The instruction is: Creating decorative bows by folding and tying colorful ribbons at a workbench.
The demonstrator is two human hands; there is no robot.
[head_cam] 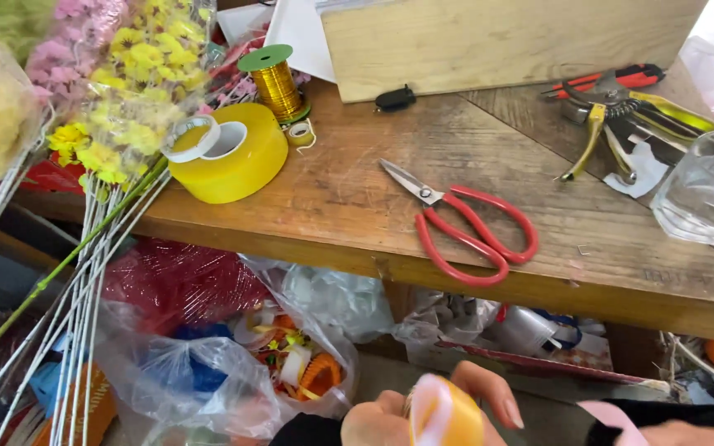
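Yellow ribbon roll (446, 413) sits low at the bottom edge of the view, pinched in the left hand (423, 409), fingers curled round its rim with the thumb on the near side; its flat face is turned up toward the camera. Right hand (687, 431) shows only as a sliver at the lower right corner beside a pink bit (609, 413), and I cannot tell whether it is spread or closed. Both hands are below and in front of the counter (332, 206), whose edge stands between them and everything on top. Red scissors (468, 223) lie straight above the left hand, blades pointing up-left, handles to the right. Tape roll (229, 157) and gold wire spool (277, 83) lie further left, a glass (704, 194) and pruners (613, 111) to the right. Plastic bags (225, 363) crowd the floor under the counter
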